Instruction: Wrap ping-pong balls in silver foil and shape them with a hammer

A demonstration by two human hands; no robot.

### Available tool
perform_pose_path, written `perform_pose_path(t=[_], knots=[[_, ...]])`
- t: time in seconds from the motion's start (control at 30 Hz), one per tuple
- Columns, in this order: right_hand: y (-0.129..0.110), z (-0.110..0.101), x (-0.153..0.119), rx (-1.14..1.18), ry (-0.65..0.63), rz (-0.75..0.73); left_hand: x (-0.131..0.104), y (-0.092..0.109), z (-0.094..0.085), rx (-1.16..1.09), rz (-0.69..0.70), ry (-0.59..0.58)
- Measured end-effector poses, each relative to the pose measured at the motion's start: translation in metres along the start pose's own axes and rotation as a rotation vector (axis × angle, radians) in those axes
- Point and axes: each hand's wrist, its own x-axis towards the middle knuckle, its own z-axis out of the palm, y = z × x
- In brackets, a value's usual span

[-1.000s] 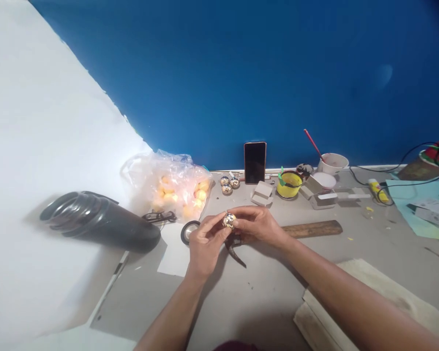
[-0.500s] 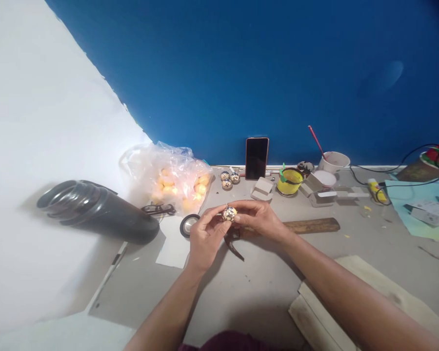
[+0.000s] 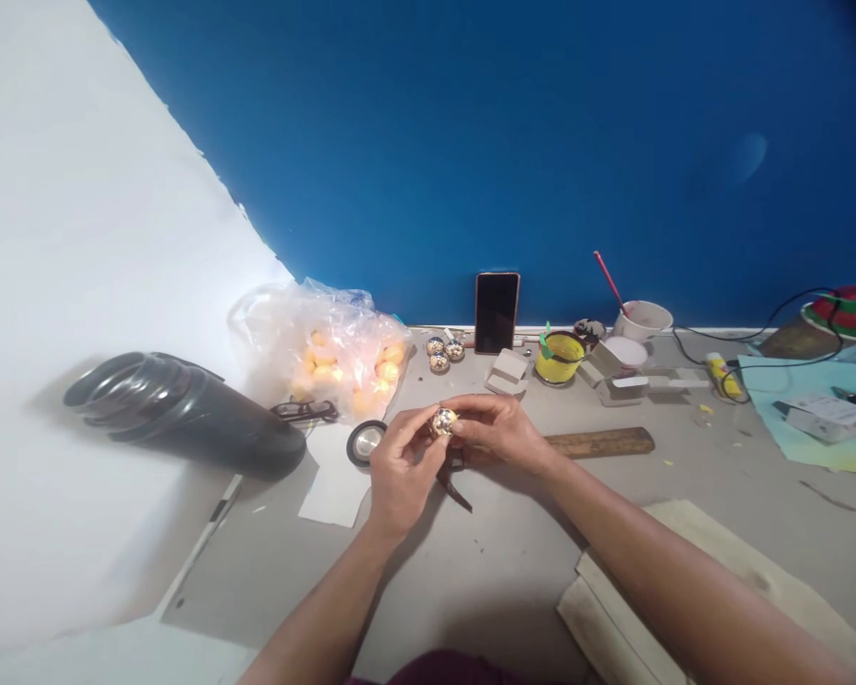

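Observation:
Both hands hold one small ball covered in shiny mirror-like pieces, with some yellow showing on its right side. My left hand pinches it from the left, thumb below and fingers behind. From the right, my right hand grips it between thumb and fingertips. Under the hands lies a claw hammer; its wooden handle points right, its claw shows below the hands, and the rest is partly hidden. Three similar shiny balls sit together farther back on the table.
A clear plastic bag of orange-yellow balls stands at the left wall, behind a dark bottle. A phone leans on the blue wall. Rightward are a yellow tape roll, a white cup and folded cloth.
The whole view has shifted slightly, so table things sit a little farther left. Both hands keep the shiny ball in nearly the same grip.

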Motion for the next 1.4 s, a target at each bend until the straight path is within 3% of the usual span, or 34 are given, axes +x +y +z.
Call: perform_pose_path(t=[0.13,0.3,0.47,0.83,1.03,1.4], knots=[[-0.0024,-0.0001,-0.0004,0.03,0.006,0.013,0.001,0.0002,-0.0012,0.055,0.062,-0.026],[0.0005,-0.0005,0.003,0.185,0.058,0.14,0.0002,-0.0034,-0.0027,0.097,0.12,-0.093],[0.0001,-0.0023,0.0056,0.175,0.093,0.22,0.0,-0.0029,-0.0023,0.103,0.12,-0.142],[-0.0023,-0.0029,0.0078,0.157,0.103,0.212,0.0024,0.0012,-0.0026,0.045,0.026,-0.153],[-0.0016,-0.0059,0.0081,0.203,0.09,0.203,0.0074,0.0007,-0.006,-0.153,-0.084,-0.211],[0.0016,-0.0033,0.0065,0.139,0.097,0.233,0.0061,-0.0049,-0.0055,-0.187,-0.153,-0.161]])
